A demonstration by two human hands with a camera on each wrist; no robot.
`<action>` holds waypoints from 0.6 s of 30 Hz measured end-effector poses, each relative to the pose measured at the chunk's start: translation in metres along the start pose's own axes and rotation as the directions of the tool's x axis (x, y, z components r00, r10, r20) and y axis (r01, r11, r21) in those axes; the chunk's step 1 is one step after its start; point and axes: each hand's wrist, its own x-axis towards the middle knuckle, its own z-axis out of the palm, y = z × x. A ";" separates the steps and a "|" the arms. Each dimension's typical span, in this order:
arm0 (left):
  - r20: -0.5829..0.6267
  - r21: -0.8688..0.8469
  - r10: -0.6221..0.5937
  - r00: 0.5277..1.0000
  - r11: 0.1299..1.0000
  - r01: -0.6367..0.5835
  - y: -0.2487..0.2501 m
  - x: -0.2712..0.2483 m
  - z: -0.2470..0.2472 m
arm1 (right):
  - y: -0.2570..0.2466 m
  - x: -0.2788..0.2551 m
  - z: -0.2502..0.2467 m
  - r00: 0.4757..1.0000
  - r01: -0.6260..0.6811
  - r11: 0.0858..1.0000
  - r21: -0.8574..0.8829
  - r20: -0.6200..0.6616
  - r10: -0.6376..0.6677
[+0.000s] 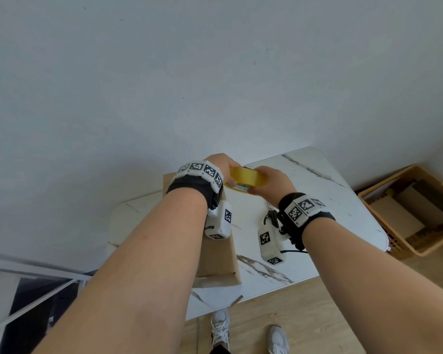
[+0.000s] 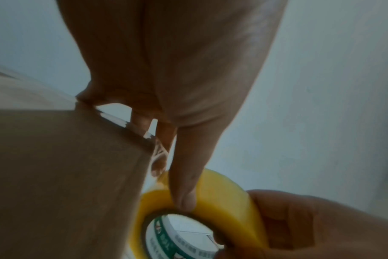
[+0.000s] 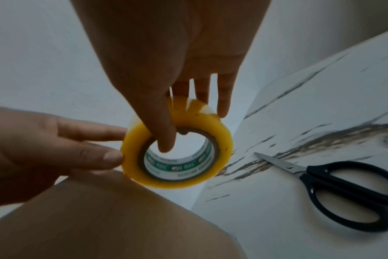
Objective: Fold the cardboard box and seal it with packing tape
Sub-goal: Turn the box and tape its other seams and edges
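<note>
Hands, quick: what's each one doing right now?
Left hand: pinches the tape roll at its rim.
Right hand: holds the tape roll, thumb through the core.

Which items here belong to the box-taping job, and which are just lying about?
Job:
yellow roll of packing tape, held by both hands
flat brown cardboard box
black-handled scissors, for cutting, probably

Lying about:
tan basket of cardboard pieces on the floor
</note>
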 end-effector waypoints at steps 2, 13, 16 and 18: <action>-0.074 -0.056 -0.020 0.997 0.998 0.015 0.000 0.000 -0.002 | -0.001 -0.003 0.000 0.999 -0.030 0.999 0.022 -0.042 0.031; -0.115 -0.255 -0.045 0.992 0.967 0.014 0.000 0.000 -0.005 | 0.014 -0.013 -0.002 0.982 -0.160 0.987 0.028 -0.098 0.162; -0.186 -0.245 -0.069 0.980 0.969 0.022 -0.002 0.001 -0.004 | 0.020 -0.013 -0.001 0.977 -0.204 0.979 0.019 -0.064 0.205; -0.215 -0.237 -0.095 0.972 0.971 0.042 -0.004 0.001 -0.004 | 0.025 -0.014 0.000 0.969 -0.245 0.968 0.047 0.003 0.245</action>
